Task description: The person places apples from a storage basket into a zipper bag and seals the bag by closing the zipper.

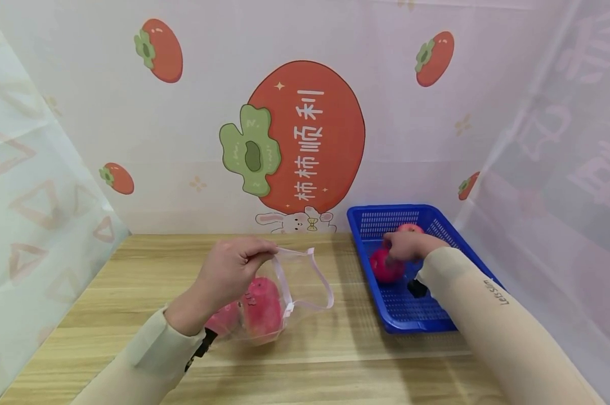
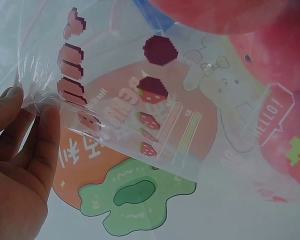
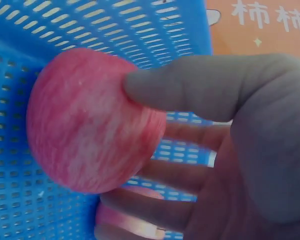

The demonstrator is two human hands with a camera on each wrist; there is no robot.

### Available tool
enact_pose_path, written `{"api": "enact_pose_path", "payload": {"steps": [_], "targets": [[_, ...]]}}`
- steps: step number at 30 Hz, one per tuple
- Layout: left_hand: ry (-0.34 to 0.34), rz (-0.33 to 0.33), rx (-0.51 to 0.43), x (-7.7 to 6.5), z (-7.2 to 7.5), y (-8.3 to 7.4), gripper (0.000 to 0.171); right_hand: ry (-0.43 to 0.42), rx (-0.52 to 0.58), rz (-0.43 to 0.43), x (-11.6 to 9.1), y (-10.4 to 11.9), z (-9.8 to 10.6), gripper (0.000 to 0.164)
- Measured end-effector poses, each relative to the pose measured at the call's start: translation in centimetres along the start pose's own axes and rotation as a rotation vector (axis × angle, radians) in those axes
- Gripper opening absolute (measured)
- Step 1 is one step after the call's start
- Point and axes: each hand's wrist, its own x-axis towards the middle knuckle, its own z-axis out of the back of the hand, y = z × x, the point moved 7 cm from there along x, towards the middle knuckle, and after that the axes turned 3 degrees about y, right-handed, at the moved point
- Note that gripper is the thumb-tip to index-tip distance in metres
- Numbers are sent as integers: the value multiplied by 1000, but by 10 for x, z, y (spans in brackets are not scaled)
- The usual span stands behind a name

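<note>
My left hand (image 1: 226, 275) pinches the upper edge of a clear zip bag (image 1: 282, 281) between thumb and fingers. Red apples (image 1: 264, 312) lie inside the bag, whose mouth gapes toward the right. Strawberry prints (image 2: 151, 95) show on its film in the left wrist view. Over at the right, my right hand (image 1: 411, 246) reaches into a blue plastic basket (image 1: 381, 306) and grips a red apple (image 3: 90, 125), the thumb on one side and fingers round the other. Another, paler apple (image 1: 410, 228) sits behind that hand, partly hidden by it.
The bag and basket stand on a wood-grain table (image 1: 295, 377). A white backdrop (image 1: 193, 112) printed with persimmons rises behind the table, and similar sheets (image 1: 553, 169) close off both sides. Slotted walls surround the basket's inside.
</note>
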Motion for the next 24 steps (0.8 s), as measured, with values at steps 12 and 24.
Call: {"api": "enact_pose_path", "payload": {"steps": [12,24], "targets": [[1,6,-17,0,1,-1,16,96,53,35,-1,5,-22,68],[27,28,-8,0,-1,0,16,-264,92,115,-15,4,26,66]]}}
